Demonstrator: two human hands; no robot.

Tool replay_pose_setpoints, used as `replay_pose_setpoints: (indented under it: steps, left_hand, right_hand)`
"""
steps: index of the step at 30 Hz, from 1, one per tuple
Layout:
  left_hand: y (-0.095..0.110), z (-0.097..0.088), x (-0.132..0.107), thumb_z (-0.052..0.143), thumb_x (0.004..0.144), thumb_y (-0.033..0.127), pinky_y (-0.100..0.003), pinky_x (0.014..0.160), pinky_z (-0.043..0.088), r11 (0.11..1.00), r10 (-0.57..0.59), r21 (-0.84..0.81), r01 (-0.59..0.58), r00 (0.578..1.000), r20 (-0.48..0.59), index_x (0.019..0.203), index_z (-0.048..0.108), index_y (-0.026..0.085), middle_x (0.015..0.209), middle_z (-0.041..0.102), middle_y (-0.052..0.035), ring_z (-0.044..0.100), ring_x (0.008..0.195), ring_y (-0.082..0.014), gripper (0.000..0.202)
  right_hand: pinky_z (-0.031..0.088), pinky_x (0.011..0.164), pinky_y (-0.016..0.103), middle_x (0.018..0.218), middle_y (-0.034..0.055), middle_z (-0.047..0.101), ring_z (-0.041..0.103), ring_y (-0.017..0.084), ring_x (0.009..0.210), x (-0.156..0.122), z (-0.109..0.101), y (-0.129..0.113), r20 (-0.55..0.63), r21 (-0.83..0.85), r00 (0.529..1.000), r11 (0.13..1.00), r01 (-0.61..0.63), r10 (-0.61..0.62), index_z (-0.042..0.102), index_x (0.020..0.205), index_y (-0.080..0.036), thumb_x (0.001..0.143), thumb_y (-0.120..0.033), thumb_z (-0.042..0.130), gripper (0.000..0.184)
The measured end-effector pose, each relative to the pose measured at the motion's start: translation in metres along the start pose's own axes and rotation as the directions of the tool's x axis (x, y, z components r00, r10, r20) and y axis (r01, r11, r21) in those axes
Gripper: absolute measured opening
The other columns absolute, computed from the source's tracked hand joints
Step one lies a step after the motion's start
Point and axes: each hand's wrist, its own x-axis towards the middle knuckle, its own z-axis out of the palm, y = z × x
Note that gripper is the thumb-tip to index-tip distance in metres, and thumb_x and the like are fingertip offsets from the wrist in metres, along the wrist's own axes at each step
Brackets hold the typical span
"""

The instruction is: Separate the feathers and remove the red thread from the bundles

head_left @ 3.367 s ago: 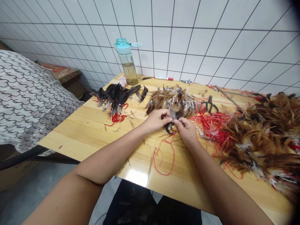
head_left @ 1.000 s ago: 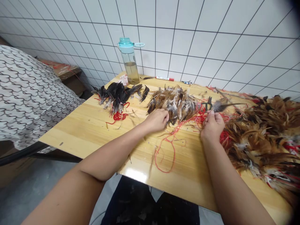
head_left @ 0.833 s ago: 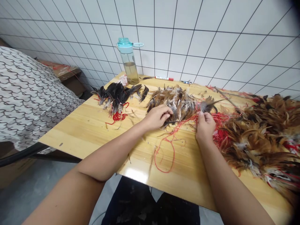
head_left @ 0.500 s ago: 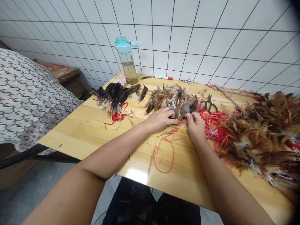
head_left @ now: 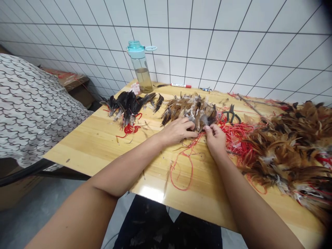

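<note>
My left hand rests at the near edge of the middle pile of brown feathers, fingers pinched on a small bunch there. My right hand is just to its right, fingertips closed on a grey-brown feather held against the same pile. Loose red string trails from below both hands toward the table's front edge. A tangle of red string lies right of my right hand.
On the wooden table lie a black feather pile at the left and a large brown feather heap at the right. Dark pliers, a water bottle and a red marker sit toward the tiled wall. A patterned cloth lies left.
My right hand drew a feather from the right side and carried it left to the middle pile, meeting my left hand, which stayed at the pile's edge.
</note>
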Motion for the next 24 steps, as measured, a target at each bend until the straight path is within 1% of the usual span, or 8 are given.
replay_pose_setpoints:
  steps: [3, 7, 9, 12, 15, 18, 22, 24]
  left_hand:
    - [0.001, 0.003, 0.004, 0.049, 0.093, 0.026, -0.031, 0.081, 0.036, 0.999, 0.008, 0.042, -0.01, 0.999, 0.046, 0.101, 0.069, 0.026, 0.099, 0.059, -0.0059, 0.047, 0.094, -0.0188, 0.022]
    - [-0.001, 0.005, 0.002, 0.051, 0.092, 0.025, -0.031, 0.081, 0.037, 1.0, -0.018, 0.011, 0.018, 0.999, 0.043, 0.093, 0.069, 0.023, 0.097, 0.059, -0.0066, 0.047, 0.094, -0.0188, 0.018]
    - [-0.002, 0.004, 0.0, 0.05, 0.091, 0.022, -0.03, 0.08, 0.038, 0.997, -0.051, -0.056, 0.051, 0.999, 0.002, 0.091, 0.068, 0.021, 0.097, 0.059, -0.0067, 0.048, 0.094, -0.0184, 0.017]
    - [-0.003, 0.001, -0.003, 0.049, 0.089, 0.015, -0.029, 0.083, 0.041, 0.952, -0.169, -0.277, 0.129, 0.978, -0.125, 0.089, 0.066, 0.018, 0.095, 0.06, -0.0068, 0.05, 0.093, -0.0169, 0.017]
    - [-0.005, -0.001, -0.005, 0.052, 0.084, 0.01, -0.029, 0.084, 0.044, 0.826, -0.358, -0.529, 0.194, 0.906, -0.227, 0.088, 0.063, 0.016, 0.092, 0.06, -0.006, 0.054, 0.091, -0.0153, 0.014]
    - [-0.006, 0.001, -0.005, 0.053, 0.081, 0.009, -0.026, 0.077, 0.045, 0.67, -0.546, -0.701, 0.246, 0.803, -0.24, 0.087, 0.062, 0.016, 0.088, 0.059, -0.0042, 0.056, 0.084, -0.0134, 0.013]
    - [-0.005, 0.006, -0.002, 0.061, 0.081, 0.021, -0.022, 0.068, 0.044, 0.368, -0.746, -0.895, 0.253, 0.655, -0.122, 0.084, 0.058, 0.015, 0.079, 0.058, -0.0007, 0.054, 0.072, -0.0099, 0.007]
    - [-0.001, 0.005, 0.001, 0.066, 0.078, 0.028, -0.021, 0.062, 0.043, 0.199, -0.787, -0.951, 0.236, 0.617, -0.011, 0.08, 0.056, 0.015, 0.072, 0.056, 0.0013, 0.052, 0.064, -0.0082, 0.017]
  right_hand:
    - [0.032, 0.058, 0.027, 0.055, -0.0029, 0.044, 0.04, 0.014, 0.059, -0.001, 0.0, -0.001, 0.0, -0.013, 1.0, 1.0, -0.008, 0.008, 0.056, 0.068, -0.02, 0.082, -0.039, 0.051, 0.024]
    - [0.031, 0.058, 0.027, 0.054, -0.0035, 0.043, 0.037, 0.013, 0.056, -0.002, 0.0, -0.002, 0.006, -0.027, 1.0, 1.0, -0.013, 0.013, 0.056, 0.068, -0.02, 0.082, -0.04, 0.051, 0.024]
    - [0.031, 0.059, 0.027, 0.056, -0.0028, 0.046, 0.039, 0.014, 0.058, -0.002, 0.0, -0.001, 0.007, -0.031, 1.0, 1.0, -0.005, 0.005, 0.058, 0.069, -0.02, 0.082, -0.04, 0.051, 0.025]
    - [0.032, 0.06, 0.027, 0.058, -0.0021, 0.048, 0.042, 0.014, 0.061, -0.003, 0.0, -0.002, -0.001, -0.035, 1.0, 0.999, -0.003, 0.003, 0.057, 0.069, -0.02, 0.082, -0.041, 0.05, 0.025]
    - [0.032, 0.059, 0.027, 0.057, -0.0023, 0.047, 0.042, 0.014, 0.06, -0.004, 0.002, -0.004, 0.005, -0.02, 1.0, 1.0, -0.005, 0.005, 0.054, 0.067, -0.02, 0.082, -0.041, 0.05, 0.026]
    - [0.03, 0.055, 0.027, 0.055, -0.0032, 0.046, 0.039, 0.013, 0.055, -0.006, 0.003, -0.009, 0.031, 0.004, 0.999, 1.0, -0.013, 0.013, 0.054, 0.068, -0.02, 0.082, -0.039, 0.05, 0.024]
    - [0.028, 0.052, 0.026, 0.053, -0.0041, 0.042, 0.037, 0.012, 0.052, -0.01, 0.005, -0.015, 0.067, -0.002, 0.998, 1.0, 0.005, -0.004, 0.054, 0.067, -0.02, 0.082, -0.039, 0.05, 0.024]
    - [0.028, 0.051, 0.026, 0.053, -0.0043, 0.041, 0.036, 0.012, 0.051, -0.012, 0.006, -0.018, 0.082, 0.003, 0.997, 1.0, 0.008, -0.008, 0.053, 0.066, -0.02, 0.082, -0.039, 0.049, 0.025]
